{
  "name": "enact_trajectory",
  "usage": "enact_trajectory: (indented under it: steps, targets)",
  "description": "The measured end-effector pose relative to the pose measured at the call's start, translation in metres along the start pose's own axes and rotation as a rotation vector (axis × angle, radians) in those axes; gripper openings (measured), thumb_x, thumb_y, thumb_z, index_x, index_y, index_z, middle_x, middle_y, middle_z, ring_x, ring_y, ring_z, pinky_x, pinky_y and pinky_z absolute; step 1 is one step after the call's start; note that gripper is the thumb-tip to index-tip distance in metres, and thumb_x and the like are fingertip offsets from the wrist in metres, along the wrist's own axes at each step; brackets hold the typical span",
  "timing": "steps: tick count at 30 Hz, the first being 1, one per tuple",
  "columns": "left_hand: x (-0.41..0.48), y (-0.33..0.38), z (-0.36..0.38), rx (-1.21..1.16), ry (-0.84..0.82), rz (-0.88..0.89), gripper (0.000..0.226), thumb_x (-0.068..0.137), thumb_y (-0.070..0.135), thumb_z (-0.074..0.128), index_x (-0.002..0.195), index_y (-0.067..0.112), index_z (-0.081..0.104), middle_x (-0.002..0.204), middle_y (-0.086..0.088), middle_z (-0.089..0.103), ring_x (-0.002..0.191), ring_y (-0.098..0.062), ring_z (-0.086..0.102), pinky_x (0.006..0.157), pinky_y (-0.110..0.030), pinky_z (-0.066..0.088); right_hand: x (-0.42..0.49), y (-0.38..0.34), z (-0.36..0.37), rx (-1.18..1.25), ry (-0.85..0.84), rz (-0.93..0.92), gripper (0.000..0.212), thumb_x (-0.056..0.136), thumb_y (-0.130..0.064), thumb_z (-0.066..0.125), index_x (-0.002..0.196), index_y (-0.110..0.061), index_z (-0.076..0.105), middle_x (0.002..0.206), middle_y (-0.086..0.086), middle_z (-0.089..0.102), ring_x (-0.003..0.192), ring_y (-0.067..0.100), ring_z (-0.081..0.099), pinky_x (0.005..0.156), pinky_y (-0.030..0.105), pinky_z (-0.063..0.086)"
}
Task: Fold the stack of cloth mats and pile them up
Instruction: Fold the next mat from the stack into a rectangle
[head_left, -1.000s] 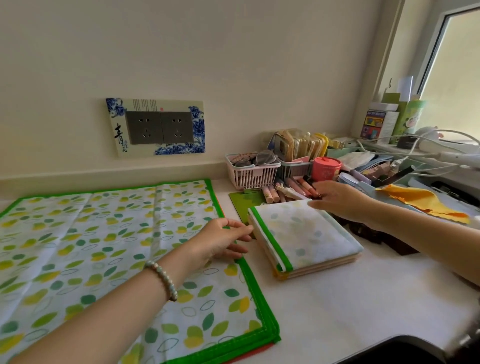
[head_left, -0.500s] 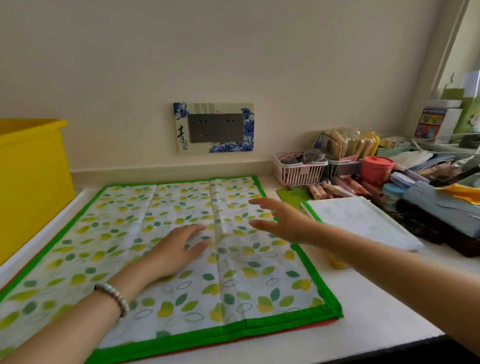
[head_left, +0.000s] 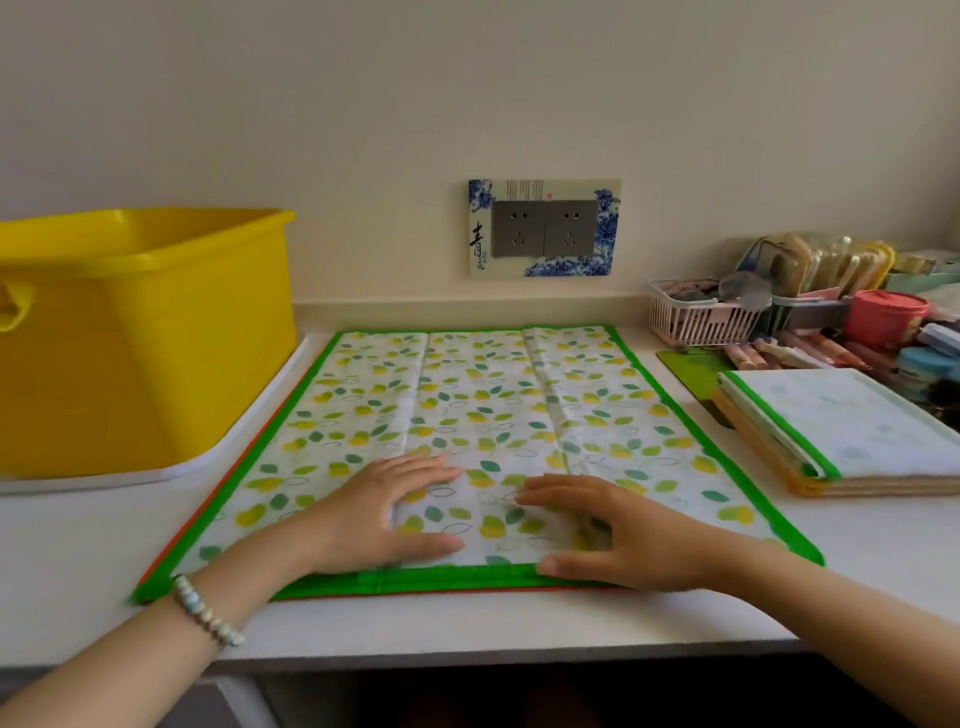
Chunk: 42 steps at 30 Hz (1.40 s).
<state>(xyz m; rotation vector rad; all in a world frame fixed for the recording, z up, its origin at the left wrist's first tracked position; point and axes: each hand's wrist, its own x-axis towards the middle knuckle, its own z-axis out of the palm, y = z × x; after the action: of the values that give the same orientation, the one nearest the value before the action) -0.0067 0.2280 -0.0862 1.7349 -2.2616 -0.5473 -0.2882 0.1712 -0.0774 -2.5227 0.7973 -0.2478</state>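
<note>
A cloth mat (head_left: 488, 400) with a leaf print and green border lies spread flat on the white counter, on top of more mats whose orange edge shows at its left and near sides. My left hand (head_left: 384, 512) rests flat on the mat near its front edge, fingers straight. My right hand (head_left: 618, 530) lies flat beside it, thumb on the green border. A pile of folded mats (head_left: 841, 431) sits to the right, green-edged one on top.
A yellow plastic tub (head_left: 140, 332) stands on a white tray at the left. At the back right are a pink basket (head_left: 696, 317), a red jar (head_left: 885, 317) and several small items. A wall socket (head_left: 543, 228) is behind the mat.
Both hands moved from the folded pile to the spread mat; my right hand came down flat near its front edge. The view turned left, bringing the yellow tub into sight.
</note>
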Motion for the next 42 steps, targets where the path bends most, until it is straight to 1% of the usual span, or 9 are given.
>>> enact_trajectory:
  steps: [5, 9, 14, 21, 24, 28, 34, 38, 42]
  targets:
    - [-0.018, -0.001, -0.006, 0.078, -0.136, 0.004, 0.09, 0.06, 0.086, 0.053, 0.136, 0.065, 0.01, 0.146, 0.04, -0.009, 0.134, 0.015, -0.017, 0.114, -0.027, -0.007, -0.008, -0.006, 0.002, 0.004, -0.031, -0.005, 0.063, 0.071, -0.07, 0.057, 0.129, -0.059, 0.038, 0.144, -0.038, 0.024, 0.133, -0.018, 0.016, 0.112, 0.017, 0.016]
    - [-0.021, 0.001, -0.008, 0.088, -0.138, -0.009, 0.093, 0.058, 0.086, 0.056, 0.138, 0.062, 0.015, 0.143, 0.043, -0.006, 0.136, 0.013, -0.014, 0.116, -0.029, -0.004, -0.009, -0.008, 0.005, 0.0, 0.008, 0.001, 0.06, 0.069, -0.071, 0.059, 0.126, -0.057, 0.045, 0.141, -0.039, 0.029, 0.13, -0.021, 0.02, 0.112, 0.016, 0.017]
    - [-0.026, 0.008, -0.015, -0.022, -0.121, -0.04, 0.075, 0.056, 0.086, 0.059, 0.125, 0.068, 0.036, 0.146, 0.037, 0.018, 0.135, 0.016, 0.008, 0.113, -0.024, 0.012, -0.009, -0.009, 0.001, 0.073, 0.014, 0.018, 0.044, 0.073, -0.06, 0.062, 0.115, -0.046, 0.061, 0.133, -0.036, 0.043, 0.125, -0.02, 0.033, 0.106, 0.009, 0.027]
    - [-0.031, 0.007, -0.04, -0.199, -0.199, -0.072, 0.035, 0.073, 0.062, 0.063, 0.104, 0.049, 0.068, 0.123, 0.03, 0.057, 0.121, 0.013, 0.044, 0.108, -0.019, 0.03, -0.009, -0.005, -0.02, 0.052, -0.043, 0.033, 0.025, 0.084, -0.044, 0.06, 0.107, -0.04, 0.069, 0.11, -0.04, 0.058, 0.107, -0.019, 0.051, 0.089, -0.003, 0.035]
    - [-0.03, 0.005, -0.054, -0.246, -0.238, -0.124, 0.03, 0.071, 0.056, 0.065, 0.094, 0.04, 0.074, 0.108, 0.026, 0.067, 0.108, 0.008, 0.057, 0.103, -0.024, 0.039, -0.007, -0.005, -0.032, 0.076, -0.04, 0.064, 0.017, 0.078, -0.049, 0.059, 0.09, -0.043, 0.07, 0.094, -0.034, 0.066, 0.09, -0.01, 0.063, 0.078, 0.004, 0.045]
    - [-0.02, 0.005, -0.075, -0.234, -0.252, -0.145, 0.021, 0.073, 0.053, 0.064, 0.085, 0.039, 0.075, 0.095, 0.025, 0.07, 0.091, 0.013, 0.06, 0.088, -0.015, 0.038, 0.007, -0.006, -0.052, 0.074, -0.068, 0.071, 0.026, 0.078, -0.049, 0.057, 0.087, -0.032, 0.074, 0.087, -0.018, 0.072, 0.079, -0.002, 0.065, 0.076, 0.014, 0.051]
    - [0.012, 0.005, -0.115, -0.181, -0.086, -0.142, 0.013, 0.085, 0.04, 0.064, 0.086, 0.033, 0.074, 0.084, 0.021, 0.072, 0.073, 0.013, 0.059, 0.067, -0.005, 0.041, 0.046, -0.006, -0.099, -0.088, 0.062, 0.085, 0.008, 0.084, -0.036, 0.064, 0.078, -0.036, 0.07, 0.079, -0.019, 0.071, 0.072, -0.007, 0.064, 0.071, 0.008, 0.048]
    - [0.044, 0.0, -0.128, 0.04, 0.192, -0.145, 0.015, 0.088, 0.036, 0.063, 0.09, 0.027, 0.074, 0.092, 0.009, 0.073, 0.085, -0.008, 0.064, 0.079, -0.029, 0.049, 0.081, -0.001, -0.113, -0.347, 0.271, 0.093, 0.013, 0.087, -0.035, 0.062, 0.093, -0.029, 0.072, 0.089, -0.011, 0.072, 0.08, 0.008, 0.066, 0.079, 0.032, 0.055]
    - [0.07, -0.012, -0.117, 0.272, 0.437, -0.191, 0.02, 0.09, 0.039, 0.059, 0.102, 0.029, 0.072, 0.107, 0.012, 0.069, 0.096, -0.01, 0.062, 0.081, -0.028, 0.049, 0.113, 0.016, -0.104, -0.386, 0.438, 0.133, 0.018, 0.091, -0.032, 0.058, 0.097, -0.022, 0.071, 0.094, -0.005, 0.072, 0.083, 0.017, 0.065, 0.076, 0.036, 0.054]
